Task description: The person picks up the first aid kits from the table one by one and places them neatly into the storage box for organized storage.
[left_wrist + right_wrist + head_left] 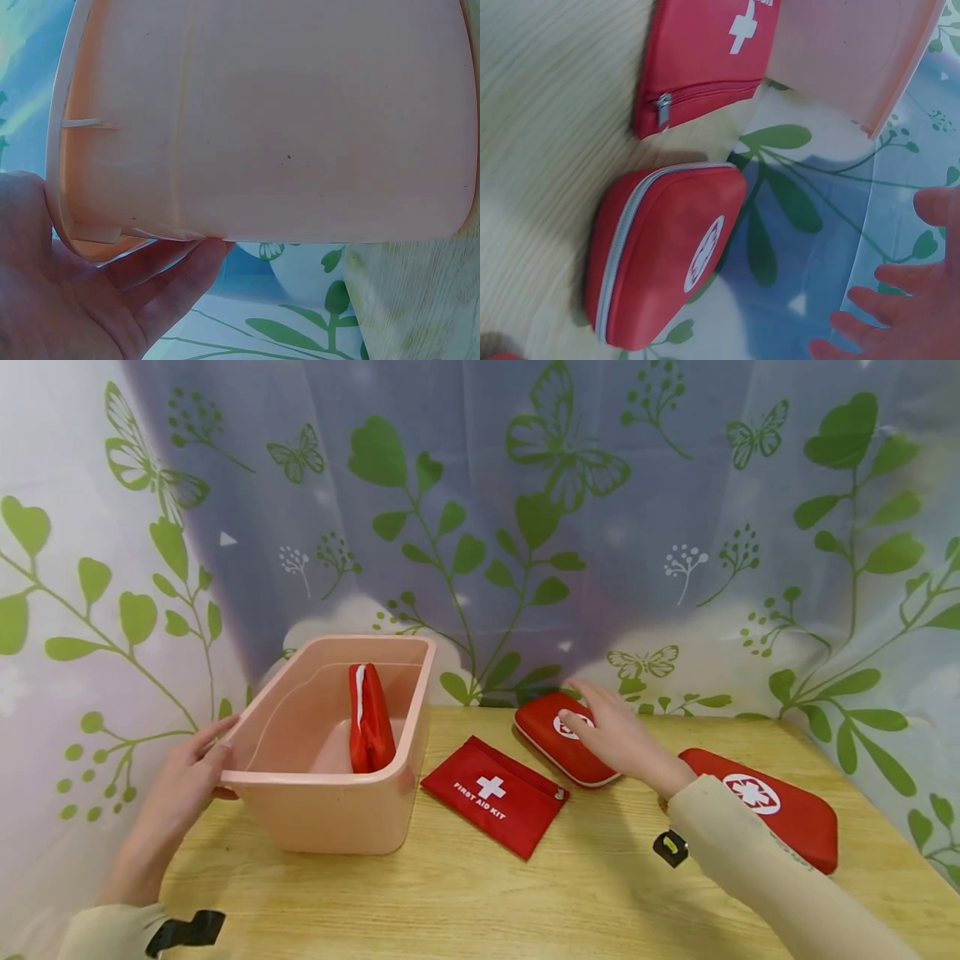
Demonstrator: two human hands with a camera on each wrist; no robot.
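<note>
My left hand [176,789] grips the near left corner of a pink plastic bin [330,818], thumb by the rim and fingertips against the outer wall in the left wrist view. Inside the bin a red pouch [378,727] with a white zipper edge stands on its side. My right hand [618,735] hovers over a small red hard case [540,718] with a white round emblem. The right wrist view shows the fingers [900,277] spread and apart from the case. Between bin and case lies a flat red zip pouch [465,793] marked FIRST AID KIT.
A larger red case [806,827] with a white emblem lies at the right, partly behind my right forearm. Everything stands on a wooden table [480,910]. A curtain [465,460] with green leaves and butterflies hangs right behind the table's back edge.
</note>
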